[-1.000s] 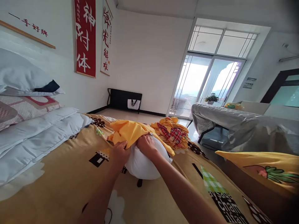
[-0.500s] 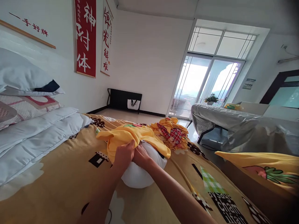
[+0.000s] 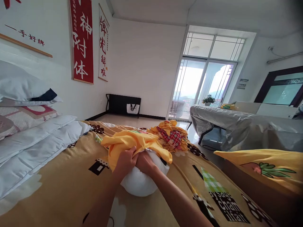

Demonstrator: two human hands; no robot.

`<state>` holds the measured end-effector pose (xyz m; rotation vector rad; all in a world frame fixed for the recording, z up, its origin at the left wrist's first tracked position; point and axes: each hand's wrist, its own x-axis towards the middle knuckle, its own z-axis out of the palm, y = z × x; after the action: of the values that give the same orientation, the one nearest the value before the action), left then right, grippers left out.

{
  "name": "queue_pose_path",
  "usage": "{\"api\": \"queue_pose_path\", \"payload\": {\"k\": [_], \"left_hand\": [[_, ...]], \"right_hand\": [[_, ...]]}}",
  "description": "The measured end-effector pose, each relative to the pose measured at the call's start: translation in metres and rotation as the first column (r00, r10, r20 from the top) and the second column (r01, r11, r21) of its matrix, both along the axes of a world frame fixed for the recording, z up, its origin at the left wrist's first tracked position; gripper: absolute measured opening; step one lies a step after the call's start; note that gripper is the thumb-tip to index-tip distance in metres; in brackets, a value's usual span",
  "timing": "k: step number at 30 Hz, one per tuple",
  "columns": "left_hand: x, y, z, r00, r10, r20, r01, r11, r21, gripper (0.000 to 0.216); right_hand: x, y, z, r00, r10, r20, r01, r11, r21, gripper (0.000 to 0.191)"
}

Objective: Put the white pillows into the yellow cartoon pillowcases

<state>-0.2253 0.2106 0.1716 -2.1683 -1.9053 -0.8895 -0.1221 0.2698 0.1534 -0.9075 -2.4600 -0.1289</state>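
Observation:
A white pillow (image 3: 139,183) lies on the yellow patterned bedspread (image 3: 59,176), its far end covered by a yellow pillowcase (image 3: 127,143). My left hand (image 3: 125,160) is closed on the edge of the yellow pillowcase at the pillow's left side. My right hand (image 3: 144,162) sits just beside it on top of the pillow, fingers tucked under the yellow cloth, so what they grip is hidden. The two hands touch each other.
A heap of yellow and red checked cloth (image 3: 171,137) lies behind the pillow. White quilts and pillows (image 3: 30,138) are stacked at the left. A yellow cushion with a carrot print (image 3: 262,165) is at the right, a grey covered table (image 3: 236,126) beyond it.
The yellow pillowcase has been drawn further over the white pillow toward me. My hands have come together, and the pillow has shifted slightly left. The view has tilted up a little.

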Motion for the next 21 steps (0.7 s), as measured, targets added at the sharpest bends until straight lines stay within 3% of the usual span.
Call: {"api": "queue_pose_path", "payload": {"k": [3, 7, 10, 13, 17, 21], "left_hand": [[0.005, -0.011, 0.009, 0.999, -0.004, -0.039, 0.004, 1.0, -0.01, 0.017], [0.014, -0.03, 0.017, 0.979, -0.045, -0.197, 0.023, 0.993, -0.116, 0.021], [0.012, -0.036, 0.018, 0.965, 0.009, -0.261, -0.065, 0.977, -0.205, 0.023], [0.003, -0.036, 0.017, 0.967, 0.054, -0.251, -0.116, 0.963, -0.242, 0.022], [-0.004, -0.035, 0.013, 0.963, 0.138, -0.232, -0.196, 0.949, -0.246, 0.022], [0.006, -0.041, 0.008, 0.962, 0.14, -0.237, -0.189, 0.961, -0.202, 0.031]], "right_hand": [[0.011, -0.022, -0.011, 0.999, -0.027, -0.022, 0.027, 1.0, 0.0, 0.027], [0.028, -0.063, -0.034, 0.988, -0.014, -0.151, 0.034, 0.991, 0.131, 0.025], [0.048, -0.094, -0.044, 0.977, 0.052, -0.206, -0.003, 0.973, 0.23, 0.028], [0.077, -0.114, -0.042, 0.955, 0.192, -0.224, -0.104, 0.929, 0.356, 0.036], [0.122, -0.121, -0.04, 0.943, 0.236, -0.234, -0.089, 0.857, 0.508, 0.046], [0.16, -0.107, -0.058, 0.96, 0.081, -0.269, 0.098, 0.803, 0.588, 0.056]]}}
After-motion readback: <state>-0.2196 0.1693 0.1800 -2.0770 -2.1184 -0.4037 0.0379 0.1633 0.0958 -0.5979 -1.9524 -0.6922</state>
